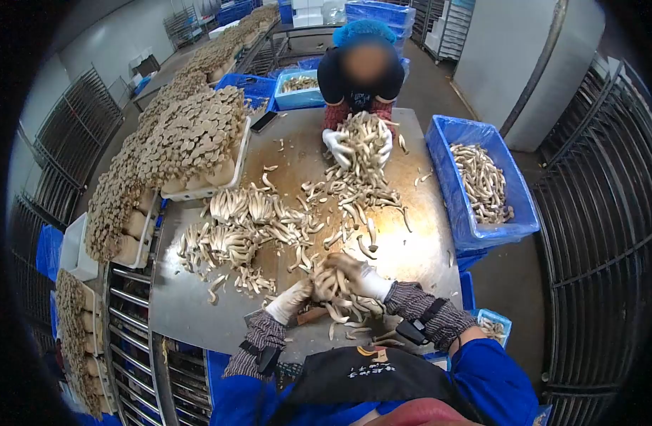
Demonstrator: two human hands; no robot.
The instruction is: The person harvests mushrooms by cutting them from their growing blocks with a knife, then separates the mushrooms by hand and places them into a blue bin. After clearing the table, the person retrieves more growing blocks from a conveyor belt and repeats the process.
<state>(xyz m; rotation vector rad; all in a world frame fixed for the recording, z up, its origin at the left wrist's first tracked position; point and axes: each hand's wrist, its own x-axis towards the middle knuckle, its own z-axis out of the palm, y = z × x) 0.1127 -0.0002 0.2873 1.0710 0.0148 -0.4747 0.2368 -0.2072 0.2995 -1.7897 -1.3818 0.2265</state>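
My left hand (292, 301), in a whitish glove, is curled closed at the left side of a bunch of mushrooms (331, 284). From the right, my right hand (363, 277), gloved too, closes over the top of the same bunch. The mushrooms have pale curved stems and brownish caps. Beneath my left hand shows a brown wooden-looking handle (310, 316), partly covered. Loose mushrooms (354, 307) lie below and beside my hands. Left of them, larger clumps of mushrooms (230, 238) are spread over the metal table (418, 270).
Across the table a person (361, 71) in a blue hair cover holds a mushroom heap (365, 142) in gloved hands. A lined blue crate (443, 160) of mushrooms stands right. Trays of clustered mushrooms (191, 135) line the left side, near a phone (263, 121). A roller conveyor (131, 341) runs lower left.
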